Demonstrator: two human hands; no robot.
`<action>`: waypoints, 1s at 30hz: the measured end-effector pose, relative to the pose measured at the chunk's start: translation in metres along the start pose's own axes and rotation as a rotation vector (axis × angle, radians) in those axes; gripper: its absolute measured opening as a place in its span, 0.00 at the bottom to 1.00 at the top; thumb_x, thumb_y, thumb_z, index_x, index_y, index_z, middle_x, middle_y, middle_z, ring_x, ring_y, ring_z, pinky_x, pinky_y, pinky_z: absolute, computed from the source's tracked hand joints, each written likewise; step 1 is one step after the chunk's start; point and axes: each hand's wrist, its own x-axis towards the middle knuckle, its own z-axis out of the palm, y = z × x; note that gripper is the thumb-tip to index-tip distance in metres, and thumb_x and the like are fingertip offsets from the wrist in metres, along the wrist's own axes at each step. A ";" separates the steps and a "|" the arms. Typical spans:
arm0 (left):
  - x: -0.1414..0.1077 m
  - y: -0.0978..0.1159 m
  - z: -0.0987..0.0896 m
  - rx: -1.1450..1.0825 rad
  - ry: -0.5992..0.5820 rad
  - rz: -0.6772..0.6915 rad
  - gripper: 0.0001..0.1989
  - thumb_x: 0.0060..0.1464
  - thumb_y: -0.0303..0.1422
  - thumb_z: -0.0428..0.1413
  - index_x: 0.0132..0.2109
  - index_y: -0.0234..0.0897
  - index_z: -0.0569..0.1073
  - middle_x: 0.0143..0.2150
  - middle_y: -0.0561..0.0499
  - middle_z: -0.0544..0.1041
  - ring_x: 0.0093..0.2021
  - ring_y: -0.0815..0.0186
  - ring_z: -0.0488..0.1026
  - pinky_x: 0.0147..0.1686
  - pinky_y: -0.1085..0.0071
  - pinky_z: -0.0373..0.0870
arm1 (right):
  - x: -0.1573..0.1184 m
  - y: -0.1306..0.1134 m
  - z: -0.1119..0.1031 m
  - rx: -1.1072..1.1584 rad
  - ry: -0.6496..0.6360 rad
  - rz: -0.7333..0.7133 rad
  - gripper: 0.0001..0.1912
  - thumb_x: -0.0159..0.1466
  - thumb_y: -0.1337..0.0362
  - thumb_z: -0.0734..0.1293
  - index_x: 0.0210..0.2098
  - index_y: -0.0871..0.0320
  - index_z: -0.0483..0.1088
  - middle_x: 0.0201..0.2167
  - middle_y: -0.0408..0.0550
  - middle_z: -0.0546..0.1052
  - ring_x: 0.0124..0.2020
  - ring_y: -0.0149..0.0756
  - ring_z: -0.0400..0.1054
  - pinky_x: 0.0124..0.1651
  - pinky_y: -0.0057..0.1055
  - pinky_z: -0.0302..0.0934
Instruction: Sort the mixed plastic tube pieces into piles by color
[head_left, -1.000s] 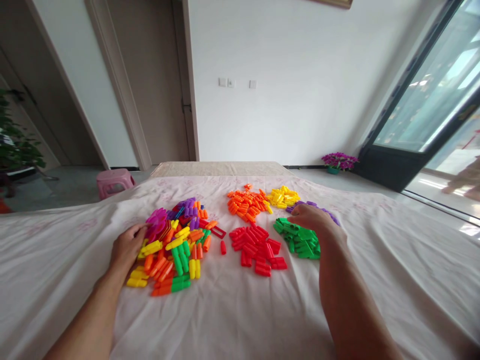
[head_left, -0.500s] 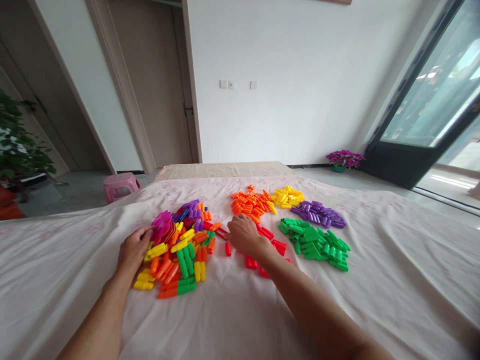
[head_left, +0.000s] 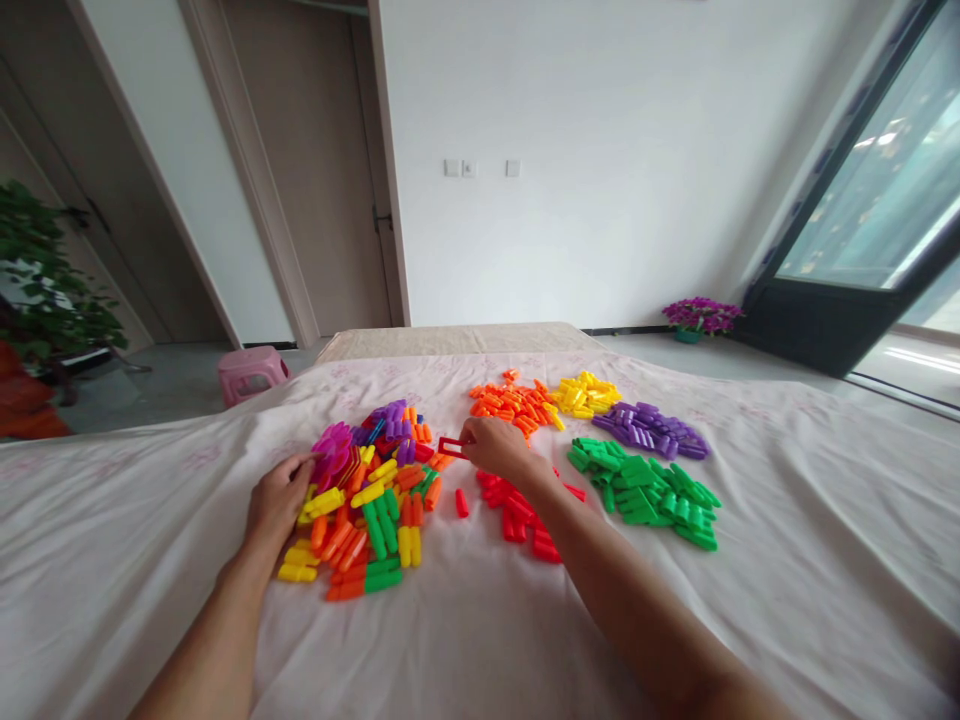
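Note:
In the head view my right hand (head_left: pixel 491 445) is closed on a small red rectangular plastic frame (head_left: pixel 451 448), which juts out to the left of the fingers. Below that hand lies a pile of red plastic pieces (head_left: pixel 516 512), with one loose red piece (head_left: pixel 461 503) off to its left. My left hand (head_left: pixel 281 495) rests against the left side of a mixed-colour pile of plastic pieces (head_left: pixel 379 520), its fingers reaching forward without a visible grip. Its fingertips are beside the pink flower-shaped pieces (head_left: pixel 332 447).
Beyond my right hand are piles of orange pieces (head_left: pixel 514 402) and yellow pieces (head_left: pixel 586 394). Purple pieces (head_left: pixel 656 430) and green pieces (head_left: pixel 645 485) lie to the right. A pale cloth (head_left: pixel 480 640) covers the table. A pink stool (head_left: pixel 253 375) stands behind at left.
My right hand has risen slightly, lifting the red frame off the mixed pile's right edge. My left hand stays by the pile. The view has shifted a little.

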 end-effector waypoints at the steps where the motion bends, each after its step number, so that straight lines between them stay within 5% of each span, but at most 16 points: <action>1: 0.000 -0.001 0.000 0.000 0.000 0.000 0.23 0.57 0.47 0.47 0.49 0.41 0.78 0.45 0.46 0.82 0.45 0.56 0.78 0.40 0.69 0.70 | 0.005 0.001 -0.001 0.025 0.012 0.022 0.14 0.61 0.66 0.62 0.44 0.53 0.75 0.42 0.50 0.78 0.42 0.40 0.72 0.37 0.29 0.59; 6: 0.003 -0.001 -0.001 0.001 0.002 0.003 0.23 0.56 0.47 0.48 0.49 0.41 0.79 0.46 0.46 0.82 0.46 0.56 0.77 0.43 0.69 0.70 | 0.021 0.004 0.010 0.105 0.063 0.049 0.15 0.62 0.64 0.63 0.48 0.54 0.74 0.45 0.51 0.78 0.46 0.40 0.72 0.39 0.29 0.59; 16: -0.006 0.014 -0.005 -0.021 0.018 0.000 0.21 0.56 0.44 0.49 0.47 0.40 0.80 0.44 0.47 0.83 0.45 0.57 0.78 0.40 0.71 0.71 | 0.002 -0.021 0.028 -0.045 0.026 -0.328 0.19 0.62 0.71 0.62 0.51 0.54 0.73 0.48 0.50 0.76 0.50 0.40 0.68 0.49 0.30 0.60; 30: -0.005 0.014 -0.007 0.012 0.014 -0.013 0.22 0.56 0.44 0.49 0.47 0.39 0.80 0.44 0.46 0.83 0.45 0.56 0.78 0.41 0.69 0.71 | 0.001 -0.017 0.030 -0.116 -0.016 -0.236 0.16 0.64 0.60 0.65 0.49 0.60 0.69 0.47 0.56 0.75 0.47 0.43 0.71 0.44 0.32 0.62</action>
